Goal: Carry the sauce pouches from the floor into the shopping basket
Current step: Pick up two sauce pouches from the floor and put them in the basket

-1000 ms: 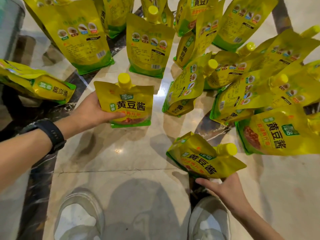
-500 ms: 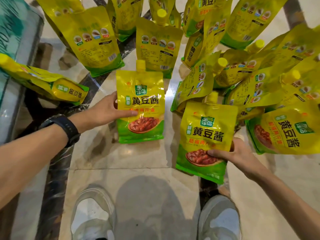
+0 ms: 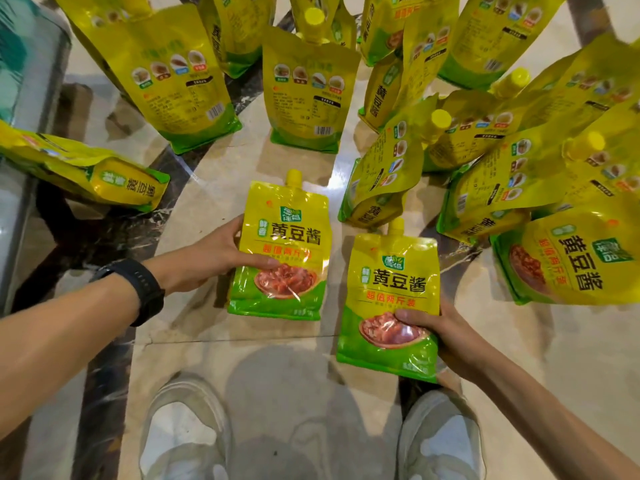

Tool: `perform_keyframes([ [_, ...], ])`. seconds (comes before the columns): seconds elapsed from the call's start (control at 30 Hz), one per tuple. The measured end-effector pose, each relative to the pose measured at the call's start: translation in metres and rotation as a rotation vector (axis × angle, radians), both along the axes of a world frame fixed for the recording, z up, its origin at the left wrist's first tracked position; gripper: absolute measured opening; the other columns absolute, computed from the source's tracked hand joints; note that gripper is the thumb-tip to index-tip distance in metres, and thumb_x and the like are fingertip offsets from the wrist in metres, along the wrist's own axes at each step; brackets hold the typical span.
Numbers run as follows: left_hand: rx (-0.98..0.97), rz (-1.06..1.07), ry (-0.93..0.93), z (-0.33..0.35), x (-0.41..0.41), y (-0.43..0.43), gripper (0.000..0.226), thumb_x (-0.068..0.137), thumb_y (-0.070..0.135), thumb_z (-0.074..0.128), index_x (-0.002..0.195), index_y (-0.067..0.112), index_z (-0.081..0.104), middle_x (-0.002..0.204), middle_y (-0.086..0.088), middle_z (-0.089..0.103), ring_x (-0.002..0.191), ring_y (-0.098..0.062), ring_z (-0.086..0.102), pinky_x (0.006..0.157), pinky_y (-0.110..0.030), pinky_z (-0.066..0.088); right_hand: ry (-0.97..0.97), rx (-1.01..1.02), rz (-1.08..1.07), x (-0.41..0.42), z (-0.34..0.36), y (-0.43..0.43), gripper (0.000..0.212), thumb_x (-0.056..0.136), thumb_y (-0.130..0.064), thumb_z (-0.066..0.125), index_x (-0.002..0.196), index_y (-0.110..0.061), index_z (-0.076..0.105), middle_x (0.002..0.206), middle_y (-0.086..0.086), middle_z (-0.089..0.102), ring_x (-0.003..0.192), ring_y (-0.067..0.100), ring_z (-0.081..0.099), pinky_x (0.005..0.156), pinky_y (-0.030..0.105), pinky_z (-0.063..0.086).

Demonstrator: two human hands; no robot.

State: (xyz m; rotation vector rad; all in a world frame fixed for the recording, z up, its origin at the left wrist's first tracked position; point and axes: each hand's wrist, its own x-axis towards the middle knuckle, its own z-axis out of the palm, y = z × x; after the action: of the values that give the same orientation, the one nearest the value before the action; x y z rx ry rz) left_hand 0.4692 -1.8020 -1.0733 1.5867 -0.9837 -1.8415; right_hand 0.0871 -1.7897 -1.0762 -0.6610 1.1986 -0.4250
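Left hand and right hand each grip a pouch (labels up)

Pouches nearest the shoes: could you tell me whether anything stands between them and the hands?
Nothing visible does. The left hand grips the left pouch at its side edge; the right hand grips the right pouch near its lower corner.

My left hand grips one yellow sauce pouch, my right hand grips another pouch, both upright above marble floor; more pouches stand beyond.
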Motion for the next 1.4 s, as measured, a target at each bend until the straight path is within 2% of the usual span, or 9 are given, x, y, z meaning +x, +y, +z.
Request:
perform_keyframes([
  [0.07,0.052,-0.114,0.014,0.002,-0.003,0.004,0.080,0.069,0.014,0.086,0.139,0.026,0.050,0.124,0.001,0.072,0.113,-0.020,0.070,0.088,-0.033,0.058,-0.048,0.110,0.008,0.002,-0.002,0.007,0.051,0.075,-0.006,0.073,0.125,-0.008,0.062,0.118,0.018,0.072,0.103,0.037,0.071,0.078,0.039,0.061],
  [0.13,0.067,-0.175,0.016,-0.001,-0.015,0.015,0.080,0.066,0.013,0.087,0.135,0.029,0.051,0.121,0.007,0.073,0.110,-0.013,0.070,0.086,-0.027,0.057,-0.063,0.159,0.031,0.005,-0.002,0.013,0.051,0.076,-0.006,0.074,0.125,-0.008,0.063,0.119,0.018,0.071,0.105,0.038,0.070,0.084,0.045,0.060],
  [0.27,-0.007,0.064,-0.078,-0.014,-0.044,0.044,0.079,0.052,0.024,0.090,0.122,0.029,0.054,0.106,0.014,0.076,0.097,-0.007,0.072,0.075,-0.016,0.055,0.042,0.063,0.009,0.017,-0.002,0.022,0.058,0.061,-0.022,0.092,0.115,-0.018,0.071,0.116,0.013,0.074,0.106,0.035,0.071,0.099,0.054,0.052],
  [0.5,-0.094,0.225,-0.169,-0.011,-0.051,0.050,0.073,0.055,0.051,0.094,0.117,0.032,0.060,0.106,0.014,0.076,0.094,-0.005,0.073,0.074,-0.016,0.056,0.094,-0.024,-0.046,0.019,-0.004,0.012,0.054,0.055,-0.028,0.088,0.107,-0.018,0.075,0.110,0.011,0.076,0.102,0.033,0.072,0.094,0.050,0.056],
  [0.6,-0.067,0.262,-0.151,-0.012,-0.049,0.041,0.080,0.057,0.044,0.094,0.126,0.024,0.058,0.111,0.004,0.076,0.100,-0.012,0.073,0.082,-0.025,0.058,0.054,0.017,-0.021,0.023,-0.007,0.005,0.051,0.053,-0.026,0.093,0.102,-0.023,0.078,0.110,0.010,0.076,0.099,0.030,0.074,0.086,0.042,0.060],
  [0.8,-0.041,0.371,-0.306,-0.024,-0.062,0.038,0.060,0.074,0.022,0.087,0.126,0.017,0.057,0.102,0.013,0.071,0.077,0.012,0.067,0.062,-0.005,0.049,0.074,0.007,-0.042,0.027,-0.011,0.006,0.048,0.057,-0.030,0.088,0.103,-0.027,0.077,0.109,0.008,0.077,0.099,0.028,0.074,0.087,0.041,0.059],
  [1.0,-0.098,0.339,-0.294,-0.022,-0.062,0.050,0.071,0.070,0.014,0.089,0.131,0.014,0.053,0.107,0.011,0.071,0.086,0.008,0.070,0.068,-0.006,0.050,0.080,0.026,-0.055,0.027,-0.012,0.008,0.058,0.056,-0.029,0.088,0.112,-0.019,0.073,0.112,0.010,0.076,0.102,0.031,0.073,0.095,0.048,0.054],
  [1.17,-0.116,0.297,-0.334,-0.018,-0.061,0.052,0.074,0.066,0.034,0.089,0.129,0.029,0.051,0.107,0.020,0.070,0.092,0.009,0.068,0.077,-0.012,0.051,0.065,0.025,-0.048,0.028,-0.009,0.008,0.052,0.064,-0.024,0.083,0.115,-0.019,0.071,0.112,0.011,0.076,0.101,0.033,0.073,0.092,0.046,0.056],
  [1.4,-0.093,0.286,-0.314,-0.017,-0.056,0.051,0.093,0.054,0.055,0.092,0.132,0.028,0.052,0.114,0.015,0.071,0.098,0.002,0.070,0.085,-0.025,0.053,0.075,0.019,-0.035,0.030,-0.004,0.007,0.056,0.061,-0.026,0.084,0.114,-0.020,0.070,0.111,0.010,0.076,0.099,0.030,0.074,0.088,0.043,0.057],
])
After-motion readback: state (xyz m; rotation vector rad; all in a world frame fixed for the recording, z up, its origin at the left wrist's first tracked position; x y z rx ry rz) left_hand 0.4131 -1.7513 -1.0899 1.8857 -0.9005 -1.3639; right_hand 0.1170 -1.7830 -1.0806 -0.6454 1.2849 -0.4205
